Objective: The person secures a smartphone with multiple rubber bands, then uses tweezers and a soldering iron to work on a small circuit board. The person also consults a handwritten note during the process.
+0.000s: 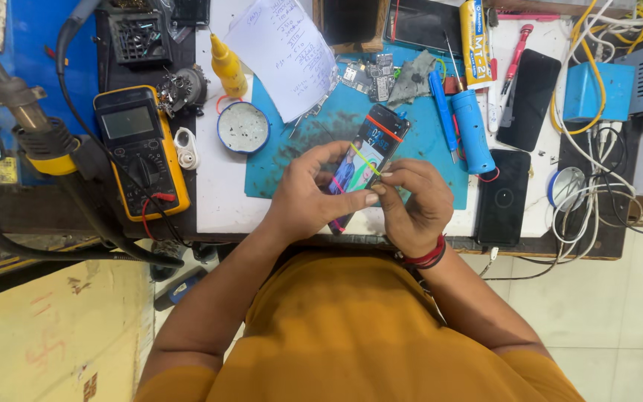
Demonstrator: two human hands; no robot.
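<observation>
A smartphone [370,149] with a lit screen is held tilted over the blue work mat [418,141], wrapped by coloured rubber bands. My left hand [310,193] grips its lower left side, thumb across the front. My right hand [414,201] pinches at the phone's right edge near a green band, fingers curled in. A red thread band circles my right wrist.
A yellow multimeter [139,149] lies at left beside a round tin [242,127] and a yellow bottle [228,68]. Two dark phones [503,195] [530,97], a blue cylinder tool [472,130], circuit boards [372,74], paper notes [284,52] and white cables [586,201] surround the mat.
</observation>
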